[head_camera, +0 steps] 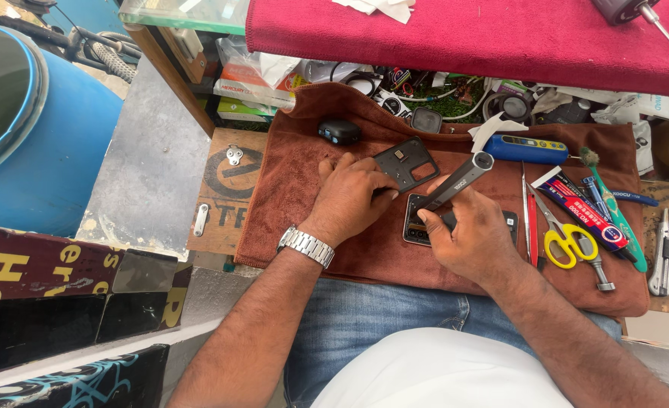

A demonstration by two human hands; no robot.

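An opened phone (419, 230) lies on a brown cloth (297, 204) across my lap. My right hand (472, 240) grips a grey electric screwdriver (455, 183), tilted with its tip down on the phone's top left part. My left hand (352, 198), with a metal watch at the wrist, rests on the cloth beside the phone, fingers curled against the phone's edge. A dark phone back cover (405, 162) lies just beyond my left fingers.
Yellow-handled scissors (565, 240), red tweezers (532, 227), a toothbrush (610, 208), a blue tool (527, 149) and a glue tube (580, 211) lie on the cloth's right. A small black box (339, 131) sits behind. A blue barrel (32, 128) stands left. A red-covered shelf (463, 38) overhangs the clutter.
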